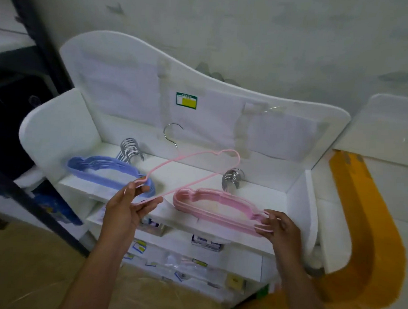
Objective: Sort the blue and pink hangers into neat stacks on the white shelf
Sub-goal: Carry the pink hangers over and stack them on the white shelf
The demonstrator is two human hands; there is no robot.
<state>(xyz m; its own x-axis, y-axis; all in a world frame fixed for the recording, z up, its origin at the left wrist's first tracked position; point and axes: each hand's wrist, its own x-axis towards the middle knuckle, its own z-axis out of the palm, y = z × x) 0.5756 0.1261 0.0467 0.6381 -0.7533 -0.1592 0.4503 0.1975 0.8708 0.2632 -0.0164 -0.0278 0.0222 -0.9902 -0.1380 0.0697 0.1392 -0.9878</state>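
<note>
A stack of blue hangers (99, 173) lies on the left of the white shelf (197, 175), metal hooks pointing to the back. A stack of pink hangers (219, 208) lies on the right, its hooks bunched behind it. My left hand (128, 207) pinches one end of a single pink hanger (186, 167), held tilted in the air above the gap between the stacks, its silver hook up by the back panel. My right hand (279, 225) grips the right end of the pink stack between fingers and thumb.
The shelf has a tall white back panel (200, 100) with a green-yellow sticker and taped plastic. Lower shelves hold labelled packets (206, 243). A yellow-orange curved object (368, 231) stands at the right, a dark frame (33, 193) at the left.
</note>
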